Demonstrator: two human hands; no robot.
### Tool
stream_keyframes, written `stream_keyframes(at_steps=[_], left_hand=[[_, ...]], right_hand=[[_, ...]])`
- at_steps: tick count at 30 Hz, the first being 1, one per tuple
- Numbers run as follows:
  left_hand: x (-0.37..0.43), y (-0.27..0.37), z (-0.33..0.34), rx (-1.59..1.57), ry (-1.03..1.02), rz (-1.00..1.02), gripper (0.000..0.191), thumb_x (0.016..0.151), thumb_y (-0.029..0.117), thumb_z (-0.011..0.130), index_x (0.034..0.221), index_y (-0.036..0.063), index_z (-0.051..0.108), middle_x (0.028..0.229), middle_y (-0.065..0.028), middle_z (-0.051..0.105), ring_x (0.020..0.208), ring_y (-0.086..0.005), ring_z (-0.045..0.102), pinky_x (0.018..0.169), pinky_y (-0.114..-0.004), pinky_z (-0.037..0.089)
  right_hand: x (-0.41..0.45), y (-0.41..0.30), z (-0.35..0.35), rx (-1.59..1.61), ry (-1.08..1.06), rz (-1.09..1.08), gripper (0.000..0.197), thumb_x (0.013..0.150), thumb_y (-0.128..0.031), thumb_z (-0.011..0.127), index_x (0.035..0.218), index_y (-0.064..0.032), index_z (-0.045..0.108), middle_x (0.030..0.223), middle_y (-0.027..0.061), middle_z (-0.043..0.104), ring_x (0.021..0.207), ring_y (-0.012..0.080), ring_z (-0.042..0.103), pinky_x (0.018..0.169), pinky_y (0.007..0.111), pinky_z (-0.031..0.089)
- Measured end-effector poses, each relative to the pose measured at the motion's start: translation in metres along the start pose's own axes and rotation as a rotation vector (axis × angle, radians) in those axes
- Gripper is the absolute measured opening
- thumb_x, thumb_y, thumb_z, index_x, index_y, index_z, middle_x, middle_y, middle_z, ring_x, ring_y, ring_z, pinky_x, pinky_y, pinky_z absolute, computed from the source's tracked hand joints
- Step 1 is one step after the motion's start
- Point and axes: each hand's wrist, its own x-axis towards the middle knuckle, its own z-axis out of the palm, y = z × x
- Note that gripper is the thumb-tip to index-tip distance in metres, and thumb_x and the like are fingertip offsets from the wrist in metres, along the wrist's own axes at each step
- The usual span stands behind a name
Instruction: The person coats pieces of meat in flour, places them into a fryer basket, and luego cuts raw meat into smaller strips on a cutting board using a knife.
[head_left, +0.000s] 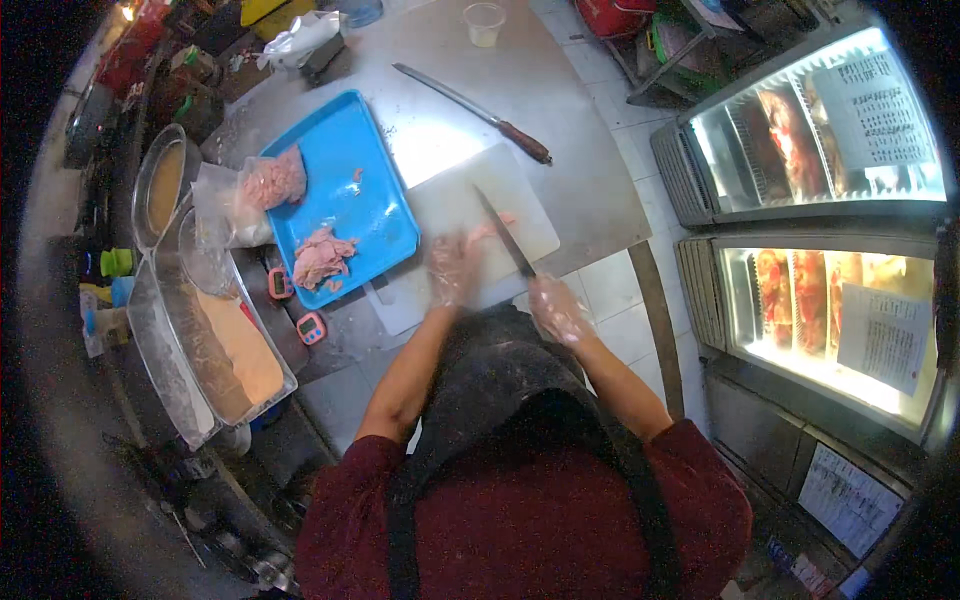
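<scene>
A kitchen knife (504, 231) is held by its handle in my right hand (561, 309), which wears a clear plastic glove. Its blade slants up and left over the white cutting board (442, 199). Beside the blade lies a strip of raw pale pink meat (480, 232). My left hand (454, 271), gloved too and blurred by motion, is over the board just left of this strip; whether its fingers grip anything is unclear. Left of the board, a blue tray (341, 154) bears a heap of raw meat (322, 257) and small scraps.
A wooden-handled sharpening steel (480, 112) lies on the metal table (592, 187) beyond the board. A bag of minced meat (274, 178) leans over the tray's left edge. Two timers (310, 328) sit near a metal bin of orange powder (251, 360). Lit glass-door coolers (817, 300) stand at right.
</scene>
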Motion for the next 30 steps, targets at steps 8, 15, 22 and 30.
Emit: stream_keyframes(at_steps=[8,15,22,30], left_hand=[[0.006,-0.007,0.014,-0.116,-0.023,-0.12,0.031,0.073,0.034,0.066,0.08,0.0045,0.064,0.074,-0.0154,0.059,0.071,-0.0315,0.055,0.06,-0.041,0.043],[0.006,-0.009,0.011,0.073,0.008,0.165,0.019,0.078,0.026,0.06,0.074,0.0073,0.058,0.075,-0.0136,0.055,0.073,-0.0318,0.052,0.063,-0.044,0.042],[0.018,0.011,0.013,-0.11,-0.116,0.234,0.015,0.078,0.023,0.057,0.075,0.0084,0.055,0.077,-0.0118,0.054,0.074,-0.0315,0.051,0.065,-0.044,0.042],[0.01,0.007,0.007,0.042,-0.613,-0.018,0.033,0.09,0.023,0.039,0.118,0.0057,0.044,0.112,-0.013,0.047,0.103,-0.0284,0.044,0.089,-0.041,0.034]], right_hand=[[0.071,-0.088,-0.001,0.024,0.129,-0.013,0.033,0.089,-0.024,0.04,0.101,0.0045,0.05,0.086,0.026,0.06,0.083,0.0403,0.059,0.066,0.049,0.047],[-0.041,-0.012,0.033,-0.27,-0.012,-0.094,0.019,0.081,-0.008,0.051,0.095,0.0032,0.054,0.068,0.0244,0.056,0.065,0.0381,0.057,0.056,0.048,0.044],[0.042,-0.025,0.049,-0.212,0.17,0.131,0.032,0.083,-0.013,0.042,0.109,0.0059,0.044,0.077,0.0275,0.058,0.074,0.0436,0.056,0.063,0.052,0.044],[0.017,-0.022,0.051,-0.224,0.063,0.125,0.019,0.083,-0.012,0.047,0.096,0.0019,0.05,0.077,0.0232,0.056,0.071,0.0374,0.058,0.062,0.045,0.047]])
